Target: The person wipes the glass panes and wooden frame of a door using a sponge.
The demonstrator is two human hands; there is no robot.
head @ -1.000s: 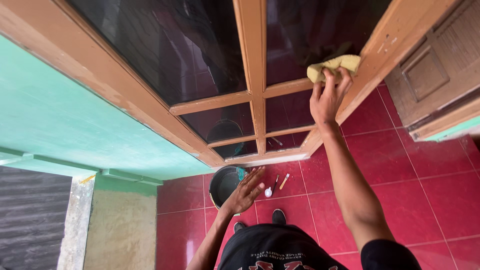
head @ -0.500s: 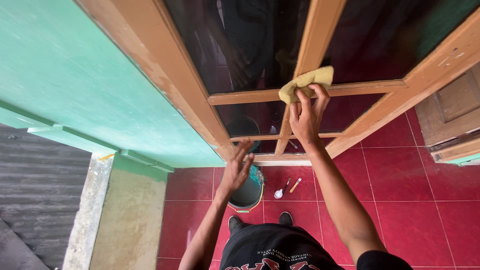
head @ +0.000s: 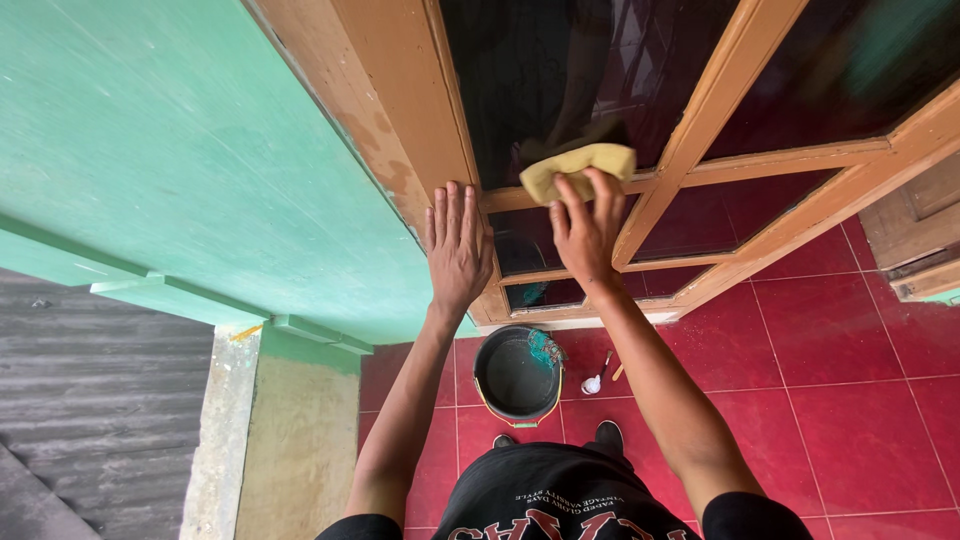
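Head view: the right hand presses a folded yellow cloth against the dark glass pane, fingers spread over its lower edge; the left hand lies flat and open on the wooden window frame, holding nothing; a dark bucket stands on the red tiled floor below.

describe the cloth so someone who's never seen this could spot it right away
Start at the wooden window frame with dark glass panes beside the green wall. On the lower edge of the left pane, the right hand presses a folded cloth against the glass. It is the only pale yellow, soft thing there; the left hand beside it lies bare on the wood.
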